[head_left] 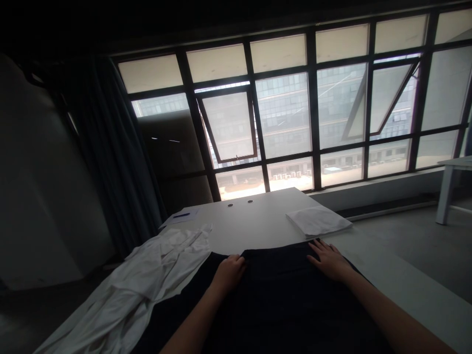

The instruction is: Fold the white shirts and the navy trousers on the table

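Observation:
A dark, nearly black cloth garment [280, 300] lies spread over the near part of the white table [258, 216], and its far edge runs across the middle of the tabletop. My left hand [229, 273] is curled over that edge and seems to grip it. My right hand [328, 260] rests on the edge further right, its fingers spread flat. A crumpled white cloth [147, 280] hangs over the table's left side, close to my left hand. Beyond my right hand lies a folded white cloth [317, 221].
A sheet of paper with a blue pen [180, 216] lies at the table's far left corner, and two round holes [239, 202] mark the far tabletop. Large windows stand behind the table, with a dark curtain [114, 147] to the left and a white side table [452, 187] to the right.

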The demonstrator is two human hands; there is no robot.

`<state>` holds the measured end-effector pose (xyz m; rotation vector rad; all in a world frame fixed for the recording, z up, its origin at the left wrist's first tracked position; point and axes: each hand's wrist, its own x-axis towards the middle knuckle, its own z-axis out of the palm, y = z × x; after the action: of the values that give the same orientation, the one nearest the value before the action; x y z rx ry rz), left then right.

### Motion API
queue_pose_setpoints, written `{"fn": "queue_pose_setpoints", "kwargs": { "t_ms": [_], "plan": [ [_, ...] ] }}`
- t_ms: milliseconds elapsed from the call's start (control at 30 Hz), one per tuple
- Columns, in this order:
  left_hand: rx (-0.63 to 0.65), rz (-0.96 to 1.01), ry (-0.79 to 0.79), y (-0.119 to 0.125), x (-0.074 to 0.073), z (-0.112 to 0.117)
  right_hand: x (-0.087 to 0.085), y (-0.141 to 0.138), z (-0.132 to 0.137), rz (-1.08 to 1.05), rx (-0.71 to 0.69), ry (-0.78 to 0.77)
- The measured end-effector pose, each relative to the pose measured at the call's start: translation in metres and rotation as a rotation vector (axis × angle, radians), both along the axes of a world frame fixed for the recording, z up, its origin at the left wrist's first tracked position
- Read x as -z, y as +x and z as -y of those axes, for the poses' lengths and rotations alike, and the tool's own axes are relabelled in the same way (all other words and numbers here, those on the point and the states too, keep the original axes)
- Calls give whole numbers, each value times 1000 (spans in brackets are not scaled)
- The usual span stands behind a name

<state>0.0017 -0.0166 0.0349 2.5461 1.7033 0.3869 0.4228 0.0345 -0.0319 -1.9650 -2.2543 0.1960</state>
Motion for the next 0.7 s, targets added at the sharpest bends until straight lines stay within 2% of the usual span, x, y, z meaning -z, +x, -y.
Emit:
{"fn": "queue_pose_setpoints", "kwargs": {
  "t_ms": [133, 233, 333, 467, 567, 700],
  "plan": [
    [-37, 15, 41, 8, -4, -6, 0, 0, 0, -15, 1, 3],
    [-118, 32, 82, -6, -8, -14, -2, -1, 2, -13, 1, 12],
    [-264, 46, 106, -41, -10, -26, -5, -2, 5, -10, 8, 13],
    [-397, 74, 20, -99, -4, -36, -10, -5, 8, 2, 11, 5],
    [-426, 142, -44, -132, 6, -37, -17, -9, 12, 33, 24, -11],
    [-421, 219, -45, -152, 21, -40, -37, -26, 20, 81, 70, -16]
  ]
}}
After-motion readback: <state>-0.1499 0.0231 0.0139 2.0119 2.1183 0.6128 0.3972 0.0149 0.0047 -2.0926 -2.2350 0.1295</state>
